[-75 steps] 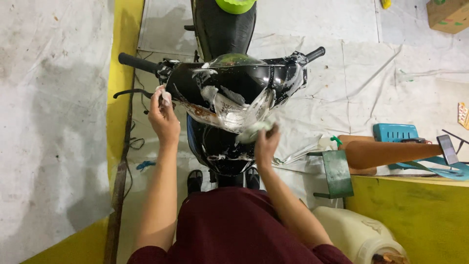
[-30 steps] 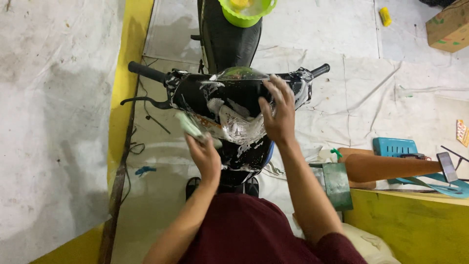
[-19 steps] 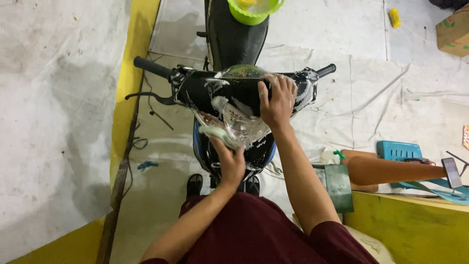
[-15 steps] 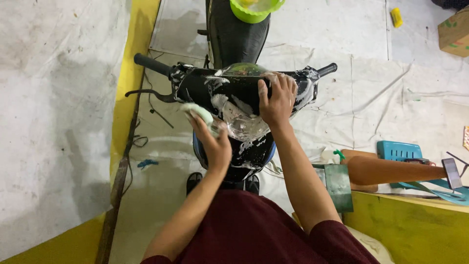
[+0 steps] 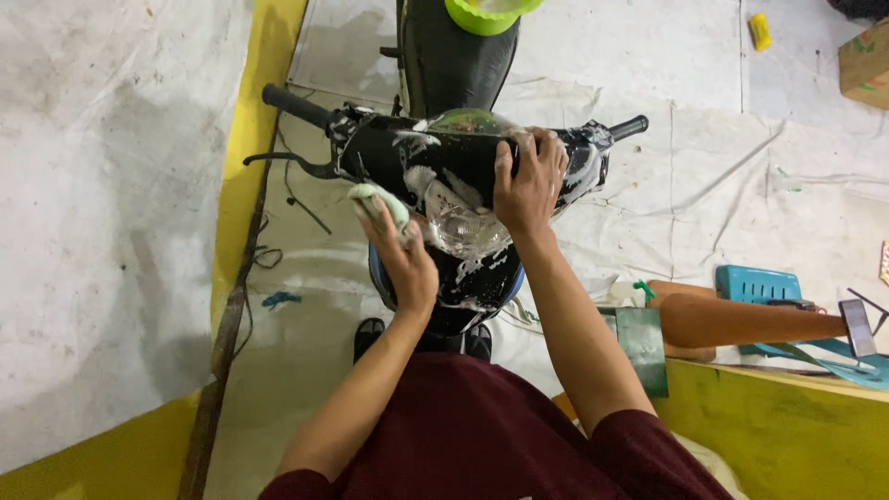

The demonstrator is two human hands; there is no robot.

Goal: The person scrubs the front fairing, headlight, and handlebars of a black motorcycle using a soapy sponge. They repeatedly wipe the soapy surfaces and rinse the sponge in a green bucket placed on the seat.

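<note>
gripping a pale green sponge (image 5: 378, 206), the left hand (image 5: 407, 264) presses it against the left side of the soapy headlight (image 5: 458, 227) on a black motorbike (image 5: 454, 176); its fingers are curled tight around the sponge. a moment earlier that hand sat lower, under the headlight, and before that it was out by the left handlebar grip (image 5: 292, 104), so the sponge has travelled inward and now climbs the lamp's left edge. the right hand (image 5: 530, 181) has also shifted: it was down on the headlight and now lies over the top of the handlebar cover, fingers spread and draped on the panel, holding nothing but the bike itself. judging by this, the scrubbing looks to have passed from the cover to the lamp and front fairing, with foam streaked across both.

the motorbike stands on the pale tarpaulin floor (image 5: 120, 231), its front towards the person and its seat (image 5: 444, 65) running away to the top of the view, so its long axis goes near to far while the handlebars cross it left to right. a lime green bowl (image 5: 486, 11) rests on the seat. the sponge's long side lies roughly along the lamp's edge, slanting up and left. at the floor's right edge sit a teal plastic stool (image 5: 757, 282) and a yellow ledge (image 5: 787, 426).
</note>
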